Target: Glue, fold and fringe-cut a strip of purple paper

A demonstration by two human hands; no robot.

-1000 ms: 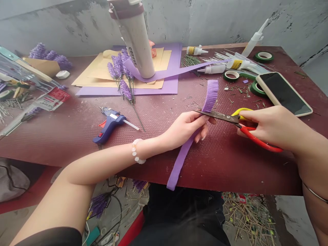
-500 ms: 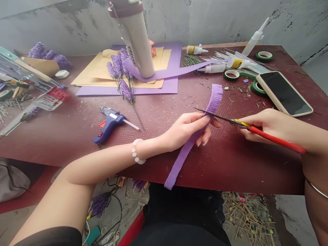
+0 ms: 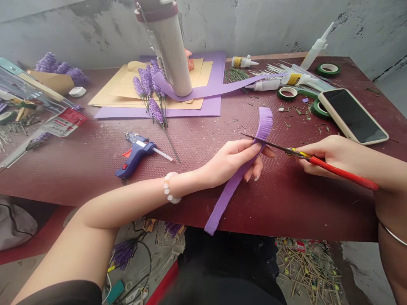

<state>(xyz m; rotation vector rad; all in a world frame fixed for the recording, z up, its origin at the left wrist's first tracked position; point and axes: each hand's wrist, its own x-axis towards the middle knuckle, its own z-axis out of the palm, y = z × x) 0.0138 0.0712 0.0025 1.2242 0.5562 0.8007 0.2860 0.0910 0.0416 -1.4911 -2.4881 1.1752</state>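
Note:
A long purple paper strip (image 3: 222,202) is pinched between the thumb and fingers of my left hand (image 3: 237,159). Its upper end is cut into a fine fringe and bends over to the left; the plain lower end hangs toward the table's front edge. My right hand (image 3: 330,156) grips scissors with red handles (image 3: 341,171). Their dark blades lie across the strip just above my left thumb, and whether they are fully closed is hard to make out. Part of the right hand's fingers is hidden behind the handles.
A blue glue gun (image 3: 136,154) lies left of my left hand. Behind stand a tumbler (image 3: 174,55) on paper sheets (image 3: 108,112) and purple flower stems (image 3: 155,111). At right are a phone (image 3: 352,116), green tape rolls (image 3: 328,69) and glue bottles (image 3: 314,51).
The fringed end of the strip has tipped slightly left and down. Both hands and the scissors stay almost in the same place.

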